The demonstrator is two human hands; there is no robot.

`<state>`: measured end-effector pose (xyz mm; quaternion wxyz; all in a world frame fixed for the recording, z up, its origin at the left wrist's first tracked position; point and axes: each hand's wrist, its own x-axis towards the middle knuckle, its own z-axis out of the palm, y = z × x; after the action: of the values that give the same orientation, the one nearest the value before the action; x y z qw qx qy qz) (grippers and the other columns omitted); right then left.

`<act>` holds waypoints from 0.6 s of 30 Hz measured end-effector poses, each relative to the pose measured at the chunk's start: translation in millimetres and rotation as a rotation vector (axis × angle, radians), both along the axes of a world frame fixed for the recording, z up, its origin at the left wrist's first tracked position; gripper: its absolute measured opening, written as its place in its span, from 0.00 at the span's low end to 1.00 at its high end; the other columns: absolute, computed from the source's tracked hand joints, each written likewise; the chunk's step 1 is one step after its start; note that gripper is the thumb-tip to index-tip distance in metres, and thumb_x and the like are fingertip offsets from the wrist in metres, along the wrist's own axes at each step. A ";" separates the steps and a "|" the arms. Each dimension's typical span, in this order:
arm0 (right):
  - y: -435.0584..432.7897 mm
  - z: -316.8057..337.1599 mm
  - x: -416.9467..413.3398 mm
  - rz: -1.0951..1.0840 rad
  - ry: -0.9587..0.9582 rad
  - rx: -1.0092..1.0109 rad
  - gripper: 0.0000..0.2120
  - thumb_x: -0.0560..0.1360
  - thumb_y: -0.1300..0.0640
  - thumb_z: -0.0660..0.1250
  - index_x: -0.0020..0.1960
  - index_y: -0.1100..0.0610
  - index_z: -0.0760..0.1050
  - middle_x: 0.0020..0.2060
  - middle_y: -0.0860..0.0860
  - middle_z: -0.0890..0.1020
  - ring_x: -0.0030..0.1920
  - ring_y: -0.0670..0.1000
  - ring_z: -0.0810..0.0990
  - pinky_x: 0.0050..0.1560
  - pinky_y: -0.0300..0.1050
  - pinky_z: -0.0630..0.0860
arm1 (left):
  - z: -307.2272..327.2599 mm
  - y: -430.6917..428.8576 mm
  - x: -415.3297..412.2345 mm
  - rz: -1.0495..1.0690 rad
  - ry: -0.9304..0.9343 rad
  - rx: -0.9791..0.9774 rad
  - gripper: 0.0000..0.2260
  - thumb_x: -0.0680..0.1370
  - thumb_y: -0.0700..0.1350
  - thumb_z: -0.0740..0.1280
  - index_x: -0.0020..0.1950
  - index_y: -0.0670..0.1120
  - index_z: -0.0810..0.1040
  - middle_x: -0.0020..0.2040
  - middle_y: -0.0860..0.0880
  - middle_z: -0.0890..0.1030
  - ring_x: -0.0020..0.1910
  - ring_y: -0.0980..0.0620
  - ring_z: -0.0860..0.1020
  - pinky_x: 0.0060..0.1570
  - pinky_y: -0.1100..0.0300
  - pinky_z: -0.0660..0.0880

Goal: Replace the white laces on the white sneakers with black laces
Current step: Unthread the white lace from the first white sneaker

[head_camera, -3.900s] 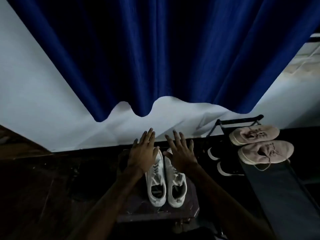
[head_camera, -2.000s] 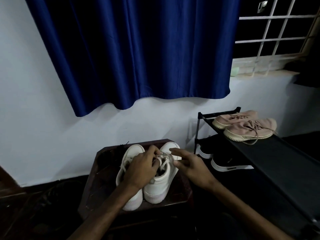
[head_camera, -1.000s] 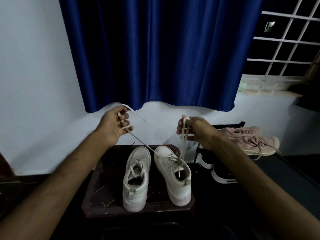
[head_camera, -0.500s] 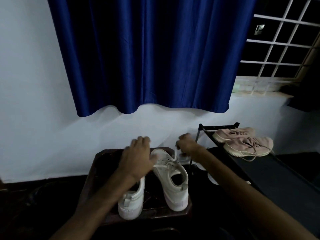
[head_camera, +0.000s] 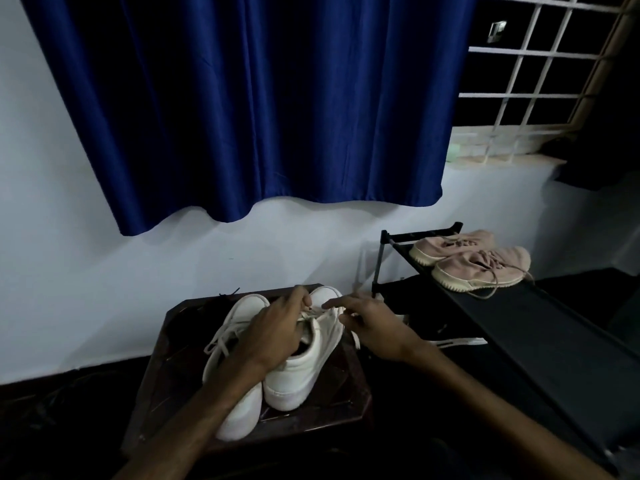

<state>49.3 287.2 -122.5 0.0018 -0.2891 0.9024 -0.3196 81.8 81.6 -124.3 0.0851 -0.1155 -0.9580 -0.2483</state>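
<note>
Up front, the left hand (head_camera: pixel 273 329) pinches a thin white lace (head_camera: pixel 307 309) on one white sneaker (head_camera: pixel 304 368). The right hand (head_camera: pixel 372 323) points one finger there; its grip I cannot tell. That shoe and the other white sneaker (head_camera: pixel 239 407) sit on the dark brown bench (head_camera: pixel 162 375), with pink shoes (head_camera: pixel 481 268) on a black rack (head_camera: pixel 554 341) nearby.

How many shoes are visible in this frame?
5: two white sneakers on the brown stool, two pink sneakers atop the black rack, one dark shoe on its lower shelf; the right hand may hide another.
</note>
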 end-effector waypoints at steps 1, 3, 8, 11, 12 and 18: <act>-1.9 -5.5 1.0 -0.030 0.056 -0.001 0.14 0.79 0.57 0.63 0.63 0.49 0.77 0.54 0.51 0.79 0.53 0.48 0.78 0.56 0.37 0.72 | -0.2 0.3 1.4 0.003 0.041 0.015 0.13 0.74 0.42 0.66 0.53 0.56 0.68 0.53 0.55 0.77 0.51 0.47 0.78 0.46 0.50 0.75; -6.5 -12.1 3.5 -0.112 0.138 -0.076 0.14 0.79 0.57 0.64 0.62 0.48 0.78 0.48 0.50 0.76 0.49 0.47 0.76 0.53 0.36 0.70 | -0.8 1.6 0.8 0.007 0.108 0.004 0.10 0.73 0.44 0.69 0.51 0.55 0.73 0.52 0.57 0.77 0.51 0.50 0.78 0.45 0.51 0.75; -25.2 -16.2 3.3 -0.040 0.179 -0.143 0.16 0.76 0.67 0.63 0.57 0.52 0.82 0.45 0.53 0.77 0.48 0.50 0.77 0.51 0.35 0.69 | 1.5 7.2 -1.6 0.056 0.145 0.006 0.06 0.72 0.41 0.69 0.43 0.52 0.76 0.43 0.56 0.79 0.46 0.51 0.78 0.43 0.54 0.73; -24.2 -16.5 -5.5 0.016 0.074 -0.103 0.23 0.72 0.72 0.61 0.58 0.53 0.82 0.49 0.55 0.80 0.50 0.54 0.79 0.54 0.39 0.73 | -0.7 5.1 -1.7 0.122 0.129 0.120 0.07 0.73 0.40 0.70 0.41 0.50 0.75 0.40 0.56 0.81 0.40 0.54 0.79 0.41 0.55 0.74; -23.0 -16.8 -8.6 0.020 0.059 -0.082 0.25 0.70 0.73 0.60 0.58 0.52 0.82 0.49 0.54 0.80 0.50 0.54 0.80 0.54 0.42 0.75 | -1.1 1.8 -1.6 0.184 0.121 0.236 0.08 0.73 0.40 0.71 0.40 0.49 0.74 0.39 0.55 0.82 0.38 0.54 0.80 0.40 0.56 0.74; -25.4 -29.3 -18.0 0.006 0.000 -0.107 0.21 0.73 0.70 0.64 0.57 0.49 0.83 0.47 0.52 0.79 0.50 0.49 0.79 0.53 0.39 0.74 | 16.5 -3.5 -9.8 0.490 -0.211 1.105 0.09 0.81 0.34 0.60 0.45 0.46 0.71 0.47 0.43 0.82 0.36 0.47 0.79 0.32 0.61 0.72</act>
<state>31.3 261.8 -151.8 -0.0128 -0.2916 0.8831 -0.3674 72.0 78.1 -107.8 0.0917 0.1946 -0.6896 -0.6915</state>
